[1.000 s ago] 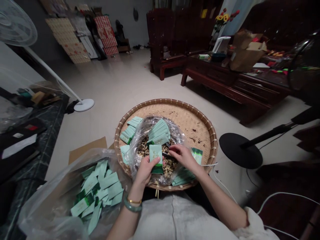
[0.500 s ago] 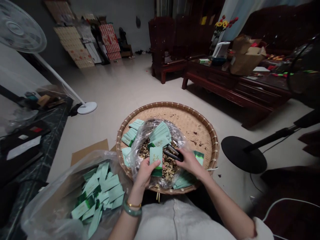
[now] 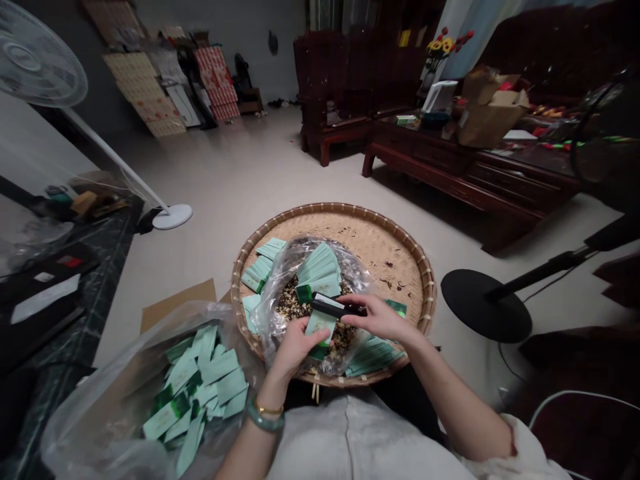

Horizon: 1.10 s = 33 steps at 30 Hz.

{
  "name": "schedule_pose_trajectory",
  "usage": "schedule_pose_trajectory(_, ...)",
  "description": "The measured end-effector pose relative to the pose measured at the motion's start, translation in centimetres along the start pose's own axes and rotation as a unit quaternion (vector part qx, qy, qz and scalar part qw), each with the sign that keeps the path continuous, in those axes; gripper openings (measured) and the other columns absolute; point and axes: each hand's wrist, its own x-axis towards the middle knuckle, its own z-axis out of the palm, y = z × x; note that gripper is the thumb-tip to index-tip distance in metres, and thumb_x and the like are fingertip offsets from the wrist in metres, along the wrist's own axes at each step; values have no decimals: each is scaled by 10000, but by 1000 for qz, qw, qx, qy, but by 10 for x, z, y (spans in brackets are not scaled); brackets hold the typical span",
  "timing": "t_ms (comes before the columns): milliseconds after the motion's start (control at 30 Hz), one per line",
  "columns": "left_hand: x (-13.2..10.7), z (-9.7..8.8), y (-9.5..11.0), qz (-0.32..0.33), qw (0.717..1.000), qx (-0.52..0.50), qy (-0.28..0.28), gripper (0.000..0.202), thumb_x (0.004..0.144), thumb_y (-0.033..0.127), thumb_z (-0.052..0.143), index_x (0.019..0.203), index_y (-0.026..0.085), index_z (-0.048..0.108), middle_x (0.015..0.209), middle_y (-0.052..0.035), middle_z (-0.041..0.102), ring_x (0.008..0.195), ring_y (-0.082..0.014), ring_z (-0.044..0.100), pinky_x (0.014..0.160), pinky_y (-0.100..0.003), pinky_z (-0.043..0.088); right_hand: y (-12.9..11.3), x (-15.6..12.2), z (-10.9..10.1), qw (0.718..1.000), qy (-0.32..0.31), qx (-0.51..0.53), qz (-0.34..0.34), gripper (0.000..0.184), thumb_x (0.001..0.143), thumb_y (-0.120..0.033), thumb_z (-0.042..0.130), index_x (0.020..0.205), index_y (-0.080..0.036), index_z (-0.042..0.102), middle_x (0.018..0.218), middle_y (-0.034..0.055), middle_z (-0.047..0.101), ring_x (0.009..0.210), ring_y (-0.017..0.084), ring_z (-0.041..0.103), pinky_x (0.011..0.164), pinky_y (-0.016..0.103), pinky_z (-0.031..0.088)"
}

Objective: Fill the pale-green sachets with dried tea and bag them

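**Central lot.** Round bamboo tray (image 3: 385,263), woven rim, lying on the tiled floor (image 3: 250,190); scattered dark flecks on its bare weave.

**Over the tray's front edge.** Left hand (image 3: 295,348), grip clenched on a pale green packet (image 3: 320,328) with a dark green band; the packet is tilted, its upper end against a black handheld tool (image 3: 333,307). Exact kind of tool cannot be told; it may be a small sealer. Right hand (image 3: 381,319), grip closed on that tool, fingers wrapped along its far end. Left wrist carries a jade bangle (image 3: 263,415) and a gold bracelet (image 3: 267,405).

**Inside the tray.** Clear plastic bag (image 3: 356,268), open, holding a loose dried leaf mix (image 3: 300,308) and a fanned stack of packets (image 3: 320,270). Two smaller stacks of packets (image 3: 259,275) lie at its left side; a flat lot of packets (image 3: 373,357) lies at its front right.

**Left of the tray.** Outer plastic bag (image 3: 95,427) over a cardboard sheet (image 3: 177,297), holding a loose heap of packets (image 3: 197,380), the largest lot in view.

**State of the lots.** Packets are spread across both bags and the tray, with the dried mix lying uncovered. Whether any packet is filled or closed cannot be told.
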Motion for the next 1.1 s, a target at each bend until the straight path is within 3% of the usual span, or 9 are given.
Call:
schedule_pose_trajectory(367,1,-5,-4,5,999,-32,-25,447,591,445,787,852,100,676,660,-57,701,550,-172,651,515,-238,482,5,5,8,999,46,-2,-9,279,764,-315,629,992,-168,694,948,54,719,884,235,635,798,345,489)
schedule_pose_trajectory(500,2,-9,-7,20,998,-61,-19,466,668,531,705,853,104,688,624,-49,684,521,-166,627,528,-255,480,14,9,8,997,53,50,18,320,729,-343,653,989,-162,695,916,61,709,844,224,626,714,315,495)
schedule_pose_trajectory(633,6,-15,-13,48,998,-31,10,465,687,549,679,805,100,707,637,-53,686,575,-163,606,563,-251,461,19,12,11,991,20,121,56,377,702,-372,680,1002,-142,687,846,45,692,721,169,597,602,262,463)
schedule_pose_trajectory(900,9,-20,-12,103,993,12,50,458,706,545,657,803,104,734,732,-63,706,681,-175,585,637,-253,446,24,9,3,958,-5,267,108,505,666,-456,730,1056,-142,662,689,-9,618,584,103,528,536,223,439)
schedule_pose_trajectory(1100,9,-19,-7,102,994,6,49,445,679,541,682,796,115,739,747,-64,714,701,-189,596,690,-275,457,21,7,1,977,-2,188,97,488,638,-432,743,1027,-145,672,844,36,679,687,143,578,588,247,456)
